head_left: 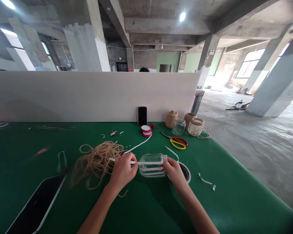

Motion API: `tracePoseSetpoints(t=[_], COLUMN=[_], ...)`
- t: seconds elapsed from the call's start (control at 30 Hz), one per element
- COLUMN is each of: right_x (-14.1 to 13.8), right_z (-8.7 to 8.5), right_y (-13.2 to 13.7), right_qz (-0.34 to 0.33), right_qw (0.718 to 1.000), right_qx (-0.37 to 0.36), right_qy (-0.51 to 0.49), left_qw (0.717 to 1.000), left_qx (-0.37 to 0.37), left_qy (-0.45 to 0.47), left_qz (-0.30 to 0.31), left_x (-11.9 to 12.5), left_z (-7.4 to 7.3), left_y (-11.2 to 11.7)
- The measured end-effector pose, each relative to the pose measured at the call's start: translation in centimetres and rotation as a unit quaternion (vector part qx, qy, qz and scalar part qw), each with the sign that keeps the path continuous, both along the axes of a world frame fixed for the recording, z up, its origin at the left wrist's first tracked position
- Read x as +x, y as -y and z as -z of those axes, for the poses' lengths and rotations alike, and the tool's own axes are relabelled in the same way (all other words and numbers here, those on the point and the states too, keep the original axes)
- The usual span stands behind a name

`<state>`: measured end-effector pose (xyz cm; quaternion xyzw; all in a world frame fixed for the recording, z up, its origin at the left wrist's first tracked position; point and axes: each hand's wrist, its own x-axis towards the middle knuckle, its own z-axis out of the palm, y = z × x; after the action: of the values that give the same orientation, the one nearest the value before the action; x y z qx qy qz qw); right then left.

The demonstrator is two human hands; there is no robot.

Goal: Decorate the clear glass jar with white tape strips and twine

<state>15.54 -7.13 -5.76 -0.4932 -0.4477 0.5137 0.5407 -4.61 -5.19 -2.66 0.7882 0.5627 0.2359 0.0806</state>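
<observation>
A clear glass jar lies on its side on the green table, banded with strips of white tape. My right hand grips the jar's right end, fingers curled round it. My left hand is closed in a pinch on a white tape strip that runs across the jar and back toward the tape roll. A ring of tape lies partly hidden under my right hand.
A tangle of jute twine lies left of my hands. Yellow-and-red scissors, an empty glass jar and three twine-wrapped jars stand at the back right. A phone leans on the white partition; a tablet lies front left.
</observation>
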Motion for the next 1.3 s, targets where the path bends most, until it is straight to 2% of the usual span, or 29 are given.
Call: tracePoseSetpoints(t=[0.13, 0.3, 0.43, 0.53, 0.7, 0.9, 1.17, 1.3], right_x=[0.0, 0.0, 0.2, 0.6, 1.3, 1.6, 1.6, 1.6], right_z=[0.1, 0.4, 0.9, 0.7, -0.3, -0.2, 0.4, 0.6], right_y=[0.0, 0.1, 0.3, 0.7, 1.2, 1.8, 2.6, 2.8], right_qz=[-0.008, -0.009, 0.001, 0.001, -0.016, -0.025, 0.0, 0.013], right_qw=[1.0, 0.999, 0.999, 0.997, 0.992, 0.988, 0.975, 0.971], right_qx=[0.007, 0.012, 0.03, 0.069, 0.124, 0.148, 0.198, 0.209], right_qy=[-0.024, -0.035, -0.026, -0.025, -0.015, 0.022, 0.105, 0.112], left_qw=[0.999, 0.99, 0.981, 0.975, 0.965, 0.956, 0.93, 0.902], left_qx=[-0.038, -0.119, -0.161, -0.187, -0.207, -0.206, -0.276, -0.317], left_qy=[0.015, 0.066, 0.106, 0.115, 0.141, 0.193, 0.221, 0.27], left_qz=[-0.01, -0.018, 0.0, 0.019, 0.08, 0.085, 0.099, 0.116], left_x=[-0.1, -0.4, -0.5, -0.5, -0.6, -0.2, -0.2, -0.2], left_z=[-0.1, 0.4, 0.6, 0.2, -1.0, -0.9, -0.4, -0.7], left_y=[-0.1, -0.3, -0.5, -0.4, 0.2, 0.0, -1.1, -1.1])
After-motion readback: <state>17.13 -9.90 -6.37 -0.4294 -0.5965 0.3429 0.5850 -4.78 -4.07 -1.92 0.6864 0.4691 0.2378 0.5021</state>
